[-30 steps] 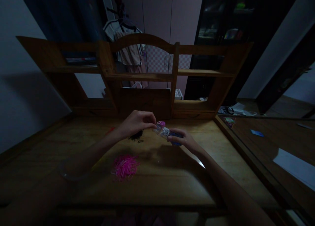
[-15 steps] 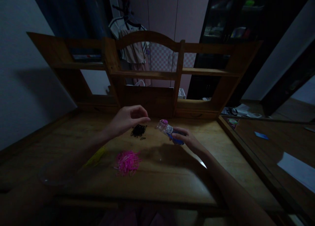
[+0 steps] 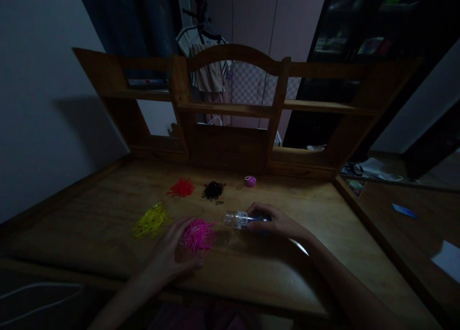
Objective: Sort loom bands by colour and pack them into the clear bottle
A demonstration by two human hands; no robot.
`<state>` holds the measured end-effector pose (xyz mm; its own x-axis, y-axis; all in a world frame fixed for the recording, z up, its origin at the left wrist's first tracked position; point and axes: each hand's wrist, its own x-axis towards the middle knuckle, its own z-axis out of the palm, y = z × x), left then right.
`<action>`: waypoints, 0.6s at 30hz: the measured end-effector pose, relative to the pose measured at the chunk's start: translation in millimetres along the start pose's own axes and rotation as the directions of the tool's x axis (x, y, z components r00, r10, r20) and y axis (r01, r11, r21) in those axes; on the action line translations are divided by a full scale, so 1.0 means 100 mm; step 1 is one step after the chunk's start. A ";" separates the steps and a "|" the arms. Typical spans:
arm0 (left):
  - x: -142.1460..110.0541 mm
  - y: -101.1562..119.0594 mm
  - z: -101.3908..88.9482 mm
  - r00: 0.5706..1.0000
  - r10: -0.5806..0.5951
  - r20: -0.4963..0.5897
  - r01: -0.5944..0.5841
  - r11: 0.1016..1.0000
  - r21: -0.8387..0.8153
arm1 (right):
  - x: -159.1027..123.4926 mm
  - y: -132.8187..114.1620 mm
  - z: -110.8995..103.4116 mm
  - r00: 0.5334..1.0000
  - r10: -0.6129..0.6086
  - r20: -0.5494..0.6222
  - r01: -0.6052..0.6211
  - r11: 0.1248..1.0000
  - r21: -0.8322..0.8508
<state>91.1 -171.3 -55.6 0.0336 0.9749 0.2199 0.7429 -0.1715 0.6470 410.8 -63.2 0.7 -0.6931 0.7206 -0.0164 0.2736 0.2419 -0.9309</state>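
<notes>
My right hand (image 3: 276, 223) grips a small clear bottle (image 3: 237, 219) with a blue base, held on its side just above the wooden desk (image 3: 251, 267), its open mouth pointing left. The bottle's pink cap (image 3: 250, 181) lies apart on the desk near the back. My left hand (image 3: 171, 254) rests on the desk with its fingers spread, touching the left edge of a pile of pink rubber bands (image 3: 198, 234). The bottle's mouth is close to the right side of that pile.
Piles of yellow bands (image 3: 151, 221), red bands (image 3: 181, 188) and black bands (image 3: 213, 191) lie on the desk behind the pink pile. A wooden shelf unit (image 3: 230, 109) stands along the desk's back edge. A second dark table (image 3: 406, 215) adjoins on the right.
The pink cap has come off the bottle and now lies on the desk. My left hand dropped from the bottle's top to the pink pile. My right hand lowered the bottle toward it.
</notes>
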 end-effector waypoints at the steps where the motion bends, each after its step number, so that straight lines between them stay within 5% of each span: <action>1: -0.04 -0.01 0.02 1.000 -0.011 0.000 0.011 1.000 -0.001 | 0.01 0.01 -0.01 1.000 0.011 0.007 -0.011 1.000 -0.020; 12: -0.10 0.09 0.10 0.987 -0.162 0.010 0.162 0.987 0.006 | -0.03 -0.07 0.04 0.986 0.009 0.164 0.002 0.998 -0.065; 18: -0.01 0.08 0.18 0.996 -0.078 0.036 0.079 0.996 -0.033 | -0.02 -0.05 0.18 0.988 0.018 0.155 -0.004 0.996 -0.088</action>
<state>108.6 -171.3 -64.1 0.0000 0.9898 0.1423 0.7209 -0.0987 0.6860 398.8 -77.0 -1.1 -0.7832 0.6153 -0.0896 0.3343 0.2952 -0.8950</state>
